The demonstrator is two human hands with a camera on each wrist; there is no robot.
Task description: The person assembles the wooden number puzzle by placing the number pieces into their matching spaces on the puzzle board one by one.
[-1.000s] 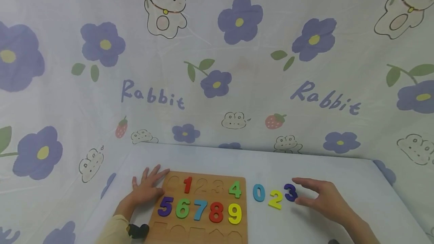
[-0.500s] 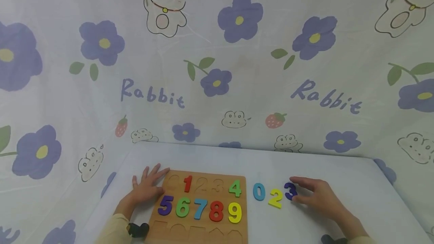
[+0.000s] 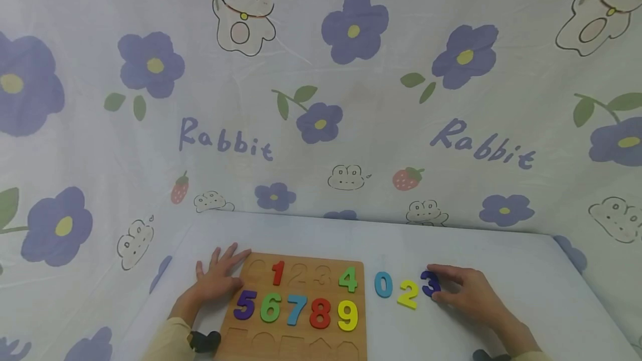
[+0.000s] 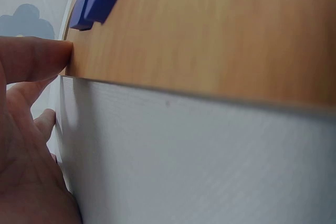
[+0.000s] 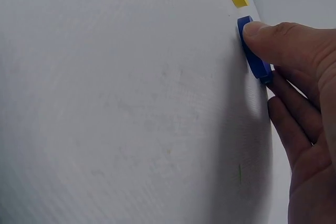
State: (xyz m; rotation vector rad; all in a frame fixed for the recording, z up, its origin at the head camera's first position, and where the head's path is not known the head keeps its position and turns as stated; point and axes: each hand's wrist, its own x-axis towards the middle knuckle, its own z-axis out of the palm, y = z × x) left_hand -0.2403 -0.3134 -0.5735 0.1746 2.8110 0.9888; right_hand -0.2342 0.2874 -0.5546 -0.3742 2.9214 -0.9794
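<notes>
My right hand point(image 3: 473, 294) pinches the dark blue number 3 piece point(image 3: 429, 283) between thumb and fingers. In the right wrist view the thumb lies on one side of the blue piece point(image 5: 251, 51), fingers at its far end. Left of it on the table lie a yellow 2 point(image 3: 408, 294) and a light blue 0 point(image 3: 383, 284). My left hand point(image 3: 215, 280), fingers spread, touches the left edge of the wooden number board point(image 3: 296, 263). In the left wrist view the thumb meets the edge of the board point(image 4: 184, 51). Recesses for 0, 2 and 3 show bare in the board's top row.
On the board sit a red 1 point(image 3: 278, 273), a green 4 point(image 3: 348, 277) and a second row running from a purple 5 point(image 3: 245, 305) to a yellow 9 point(image 3: 347, 315). Bare shape recesses line its near row. A patterned cloth point(image 3: 371, 93) hangs behind the white table point(image 3: 501, 255).
My right hand has moved slightly left and its thumb and fingers have closed in on the blue 3, which stays about where it was. My left hand has kept its place on the board.
</notes>
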